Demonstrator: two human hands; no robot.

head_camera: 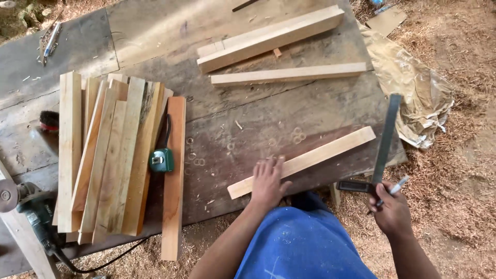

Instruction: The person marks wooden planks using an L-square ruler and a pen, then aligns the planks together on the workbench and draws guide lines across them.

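Stacked boards (pixel 111 155) left of hands (pixel 268 182)

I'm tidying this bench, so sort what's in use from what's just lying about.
In use:
- left hand pressing flat on the pale wooden slat
- right hand gripping the dark metal try square and a slim pen

Lying about:
- stack of pale wooden slats
- green tape measure
- green angle grinder
- two long pale battens
- small brush

Open board is left around the wooden slat (pixel 305 160): bare workbench (pixel 232 119) lies between it and the thinner slat (pixel 289 74) beyond. Leftward, passage is blocked by the green tape measure (pixel 162 160) and the stacked planks (pixel 111 155).
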